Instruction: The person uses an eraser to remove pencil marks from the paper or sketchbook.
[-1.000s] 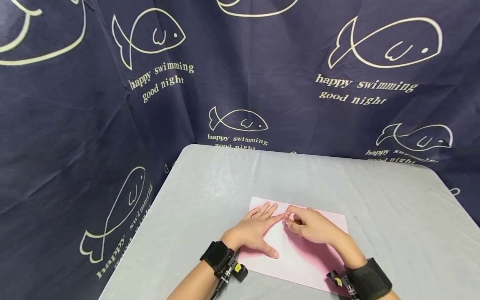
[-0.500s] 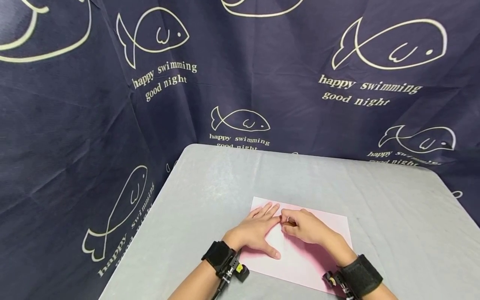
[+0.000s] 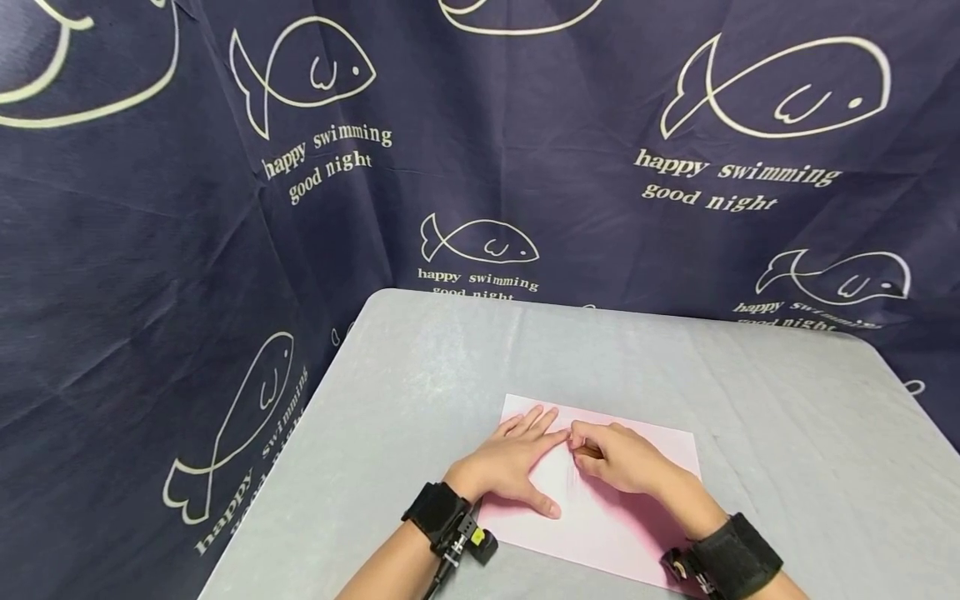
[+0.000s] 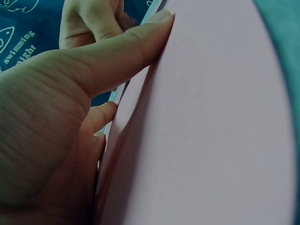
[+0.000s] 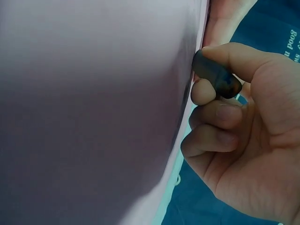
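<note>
On the grey table (image 3: 420, 367), near its front edge, lies the pink paper (image 3: 645, 533), both hands on top. The left hand (image 3: 510, 462) lies flat, fingers straight and slightly spread, thumb out, pressing the sheet. The right hand (image 3: 626, 458) has its fingers curled, pinching a small dark object (image 5: 216, 75) against the paper just beside the left fingertips. Half a second on, the right hand has edged slightly rightward; the paper hasn't budged. Behind, a navy fish-print cloth (image 3: 150, 208) hangs around the table.
</note>
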The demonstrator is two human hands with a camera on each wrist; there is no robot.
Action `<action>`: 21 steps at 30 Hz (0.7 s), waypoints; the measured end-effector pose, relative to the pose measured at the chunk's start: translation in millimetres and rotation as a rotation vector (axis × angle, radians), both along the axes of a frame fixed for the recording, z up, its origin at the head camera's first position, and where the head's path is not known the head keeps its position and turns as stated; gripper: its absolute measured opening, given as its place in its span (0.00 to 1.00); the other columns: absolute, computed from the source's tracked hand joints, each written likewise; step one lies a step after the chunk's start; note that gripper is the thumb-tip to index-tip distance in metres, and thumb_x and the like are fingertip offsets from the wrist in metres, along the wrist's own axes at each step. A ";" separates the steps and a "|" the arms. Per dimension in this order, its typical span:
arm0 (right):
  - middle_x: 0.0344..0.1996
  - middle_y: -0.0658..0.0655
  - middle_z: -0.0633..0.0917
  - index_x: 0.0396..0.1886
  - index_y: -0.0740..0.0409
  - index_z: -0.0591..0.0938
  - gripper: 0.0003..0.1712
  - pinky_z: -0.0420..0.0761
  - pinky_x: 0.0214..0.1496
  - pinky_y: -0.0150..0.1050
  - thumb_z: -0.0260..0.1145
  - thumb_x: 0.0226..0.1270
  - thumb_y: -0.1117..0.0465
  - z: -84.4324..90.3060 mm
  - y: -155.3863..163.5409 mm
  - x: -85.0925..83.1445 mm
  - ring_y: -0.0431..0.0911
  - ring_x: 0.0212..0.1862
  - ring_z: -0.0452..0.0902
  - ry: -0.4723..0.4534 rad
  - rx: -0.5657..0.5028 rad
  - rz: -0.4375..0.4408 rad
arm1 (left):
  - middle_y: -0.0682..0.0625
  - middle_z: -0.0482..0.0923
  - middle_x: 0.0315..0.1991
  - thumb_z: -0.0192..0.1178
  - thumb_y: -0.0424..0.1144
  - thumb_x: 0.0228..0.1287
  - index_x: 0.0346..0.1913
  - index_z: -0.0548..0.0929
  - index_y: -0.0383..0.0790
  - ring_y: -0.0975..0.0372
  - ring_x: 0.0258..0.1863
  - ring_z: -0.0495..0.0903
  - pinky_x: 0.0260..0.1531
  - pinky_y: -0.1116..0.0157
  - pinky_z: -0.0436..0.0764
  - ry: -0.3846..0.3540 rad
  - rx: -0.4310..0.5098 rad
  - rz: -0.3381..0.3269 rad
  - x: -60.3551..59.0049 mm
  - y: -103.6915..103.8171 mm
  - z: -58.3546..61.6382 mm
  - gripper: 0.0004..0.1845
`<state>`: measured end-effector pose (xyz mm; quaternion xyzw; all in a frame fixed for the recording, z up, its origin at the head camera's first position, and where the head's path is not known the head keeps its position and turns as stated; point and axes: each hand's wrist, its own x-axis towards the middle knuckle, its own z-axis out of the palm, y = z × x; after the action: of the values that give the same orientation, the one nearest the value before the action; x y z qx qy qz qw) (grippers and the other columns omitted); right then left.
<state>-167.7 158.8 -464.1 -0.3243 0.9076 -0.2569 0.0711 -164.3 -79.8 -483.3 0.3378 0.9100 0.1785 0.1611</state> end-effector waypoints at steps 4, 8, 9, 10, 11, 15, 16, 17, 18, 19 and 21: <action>0.17 0.36 0.64 0.33 0.43 0.75 0.13 0.57 0.25 0.26 0.70 0.66 0.64 -0.6 10.9 3.2 0.29 0.21 0.55 -0.003 -0.027 -0.015 | 0.54 0.36 0.85 0.73 0.71 0.47 0.83 0.53 0.60 0.59 0.85 0.33 0.84 0.53 0.42 -0.005 0.005 0.005 -0.1 0.6 1.1 0.62; 0.17 0.36 0.63 0.31 0.44 0.76 0.13 0.57 0.25 0.26 0.70 0.65 0.66 -0.4 22.5 7.3 0.28 0.21 0.55 -0.004 -0.056 -0.029 | 0.54 0.36 0.85 0.73 0.71 0.47 0.83 0.53 0.60 0.59 0.85 0.33 0.84 0.53 0.42 -0.004 0.006 0.004 -0.8 0.5 2.1 0.62; 0.17 0.36 0.63 0.31 0.44 0.76 0.13 0.57 0.25 0.26 0.70 0.65 0.66 -0.1 25.3 8.3 0.28 0.21 0.55 -0.008 -0.056 -0.039 | 0.54 0.36 0.85 0.73 0.71 0.47 0.83 0.53 0.60 0.59 0.85 0.33 0.84 0.53 0.42 -0.005 0.007 0.004 -0.9 0.4 2.6 0.62; 0.18 0.36 0.63 0.31 0.43 0.76 0.13 0.58 0.26 0.26 0.70 0.65 0.66 0.2 28.2 9.3 0.28 0.22 0.55 -0.009 -0.057 -0.043 | 0.54 0.36 0.85 0.73 0.70 0.47 0.83 0.53 0.60 0.59 0.85 0.33 0.83 0.53 0.42 -0.004 0.008 0.003 -0.7 0.3 3.1 0.62; 0.18 0.36 0.63 0.31 0.43 0.76 0.13 0.58 0.26 0.26 0.70 0.65 0.66 0.8 31.0 10.4 0.29 0.22 0.55 -0.012 -0.057 -0.049 | 0.54 0.37 0.85 0.73 0.70 0.47 0.82 0.53 0.60 0.59 0.85 0.33 0.83 0.53 0.42 -0.002 0.009 0.004 -0.6 0.3 3.5 0.62; 0.18 0.36 0.63 0.31 0.43 0.75 0.14 0.59 0.27 0.27 0.70 0.66 0.66 2.1 40.9 13.9 0.29 0.23 0.57 -0.016 -0.058 -0.066 | 0.53 0.37 0.85 0.73 0.70 0.46 0.82 0.54 0.59 0.58 0.85 0.34 0.83 0.53 0.43 0.005 0.009 0.006 0.6 0.7 5.2 0.61; 0.18 0.36 0.64 0.31 0.43 0.76 0.14 0.60 0.27 0.27 0.70 0.66 0.66 2.4 42.8 14.7 0.29 0.23 0.57 -0.018 -0.058 -0.069 | 0.53 0.37 0.85 0.73 0.70 0.46 0.82 0.54 0.59 0.58 0.85 0.34 0.83 0.53 0.43 0.009 0.007 0.006 0.8 0.8 5.3 0.61; 0.18 0.36 0.64 0.31 0.43 0.76 0.13 0.60 0.27 0.27 0.70 0.66 0.66 2.9 44.2 15.5 0.29 0.23 0.58 -0.014 -0.054 -0.072 | 0.53 0.37 0.85 0.73 0.70 0.46 0.82 0.54 0.59 0.58 0.85 0.34 0.83 0.53 0.43 0.010 0.006 0.006 0.9 0.9 5.4 0.61; 0.18 0.36 0.64 0.32 0.43 0.76 0.13 0.61 0.27 0.27 0.70 0.66 0.65 3.2 45.4 16.2 0.29 0.23 0.58 -0.012 -0.046 -0.073 | 0.53 0.37 0.85 0.73 0.70 0.46 0.82 0.54 0.59 0.58 0.85 0.34 0.83 0.53 0.43 0.009 0.007 0.005 0.9 0.9 5.4 0.62; 0.19 0.36 0.64 0.33 0.43 0.76 0.12 0.61 0.27 0.27 0.70 0.67 0.64 3.7 46.4 16.8 0.29 0.23 0.58 -0.010 -0.036 -0.074 | 0.53 0.37 0.85 0.73 0.70 0.46 0.82 0.54 0.59 0.58 0.85 0.34 0.83 0.53 0.43 0.009 0.006 0.004 0.9 0.9 5.4 0.62; 0.19 0.35 0.66 0.35 0.44 0.76 0.11 0.62 0.28 0.28 0.70 0.68 0.63 4.8 48.0 17.4 0.29 0.24 0.59 0.008 -0.011 -0.063 | 0.53 0.37 0.85 0.73 0.70 0.46 0.82 0.54 0.59 0.58 0.85 0.34 0.83 0.53 0.42 0.008 0.007 0.003 0.8 0.8 5.1 0.62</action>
<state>-150.3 206.7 -459.3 -0.2971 0.9162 -0.2626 0.0578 -163.5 -79.0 -478.2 0.3380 0.9104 0.1807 0.1558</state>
